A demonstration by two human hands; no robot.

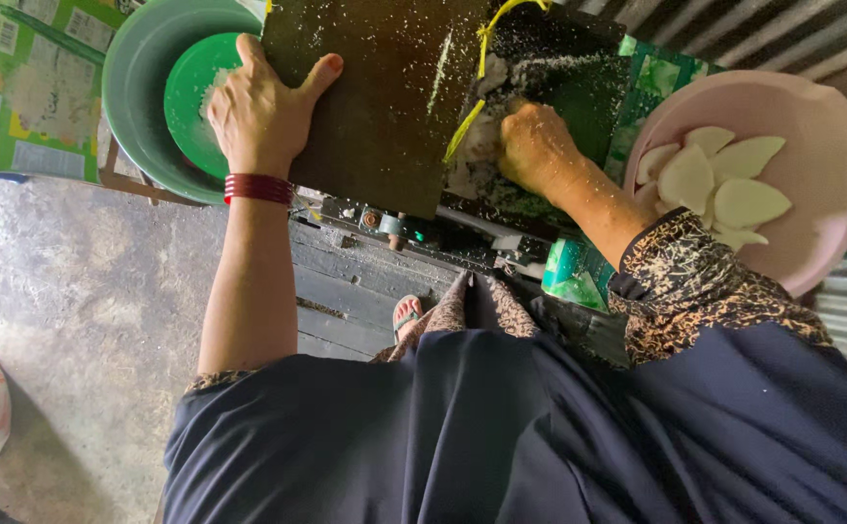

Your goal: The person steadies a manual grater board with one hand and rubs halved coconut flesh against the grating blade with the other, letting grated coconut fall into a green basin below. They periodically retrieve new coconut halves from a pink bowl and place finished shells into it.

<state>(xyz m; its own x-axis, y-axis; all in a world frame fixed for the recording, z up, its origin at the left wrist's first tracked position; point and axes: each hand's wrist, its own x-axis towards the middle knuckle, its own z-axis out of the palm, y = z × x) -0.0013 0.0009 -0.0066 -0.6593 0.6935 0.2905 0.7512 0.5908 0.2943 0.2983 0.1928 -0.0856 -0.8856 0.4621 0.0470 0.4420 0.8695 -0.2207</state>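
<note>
**White shavings on a dark board**

White flecks cover the dark board (384, 97) I am working over. My left hand (258, 107) lies flat on the board's left edge, fingers spread, its grip open and holding nothing, just beside the green bowl (137, 87). My right hand (530, 146) has its grip closed, pressing a white piece (481, 141) down against the dark grater part (579, 87); I cannot see the fingertips. To the right, the pink bowl (812, 107) holds white slices (724, 180).
</note>
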